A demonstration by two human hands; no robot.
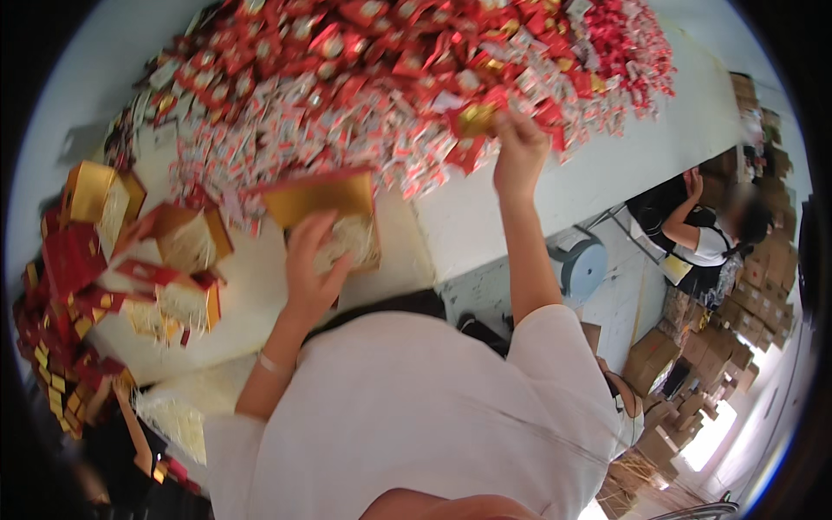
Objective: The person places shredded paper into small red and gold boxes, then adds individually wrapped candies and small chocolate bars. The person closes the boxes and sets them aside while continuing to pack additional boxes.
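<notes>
My right hand pinches a small red packet with a gold front above the near edge of a heap of packets. Below it lie other red packets and many small white-and-red sachets. My left hand is over an open box with a gold-lined lid, its fingers apart and nothing visible in them. Pale shredded filler lies inside this box, partly hidden by that hand, which is blurred.
More open boxes with filler stand on the table at left, beside stacked red and gold boxes. One person sits at right, another works at lower left. A blue stool and cardboard cartons are on the right.
</notes>
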